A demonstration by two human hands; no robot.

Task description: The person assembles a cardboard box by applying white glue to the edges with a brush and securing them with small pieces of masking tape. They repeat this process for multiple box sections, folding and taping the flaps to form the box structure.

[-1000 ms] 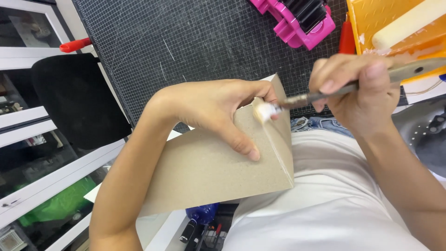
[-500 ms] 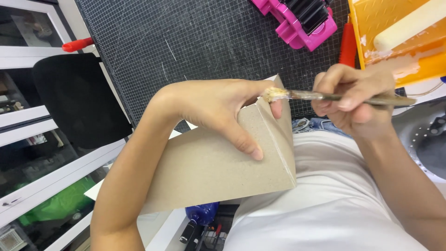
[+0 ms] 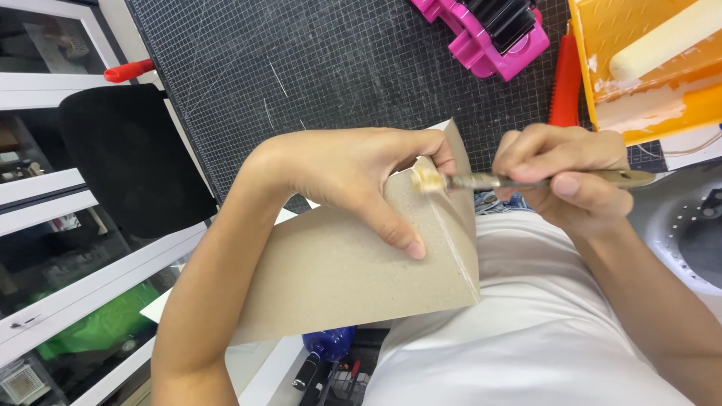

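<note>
Bare forearms, plain white shirt (image 3: 541, 338)

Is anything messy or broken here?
Nothing broken. The left hand steadies the grey cardboard while the right hand dabs it with a brush. The only mess: pale smears in the orange tray around the roller.

The cardboard piece (image 3: 353, 278) was plain grey-brown, with one pale glossy line near its right edge. The brush (image 3: 481, 181) had yellowish-white bristles. The cutting mat (image 3: 316, 68) was black with a fine white grid. The far tray (image 3: 647, 83) was orange, the holder (image 3: 489, 37) magenta, the shirt (image 3: 526, 338) white.
</note>
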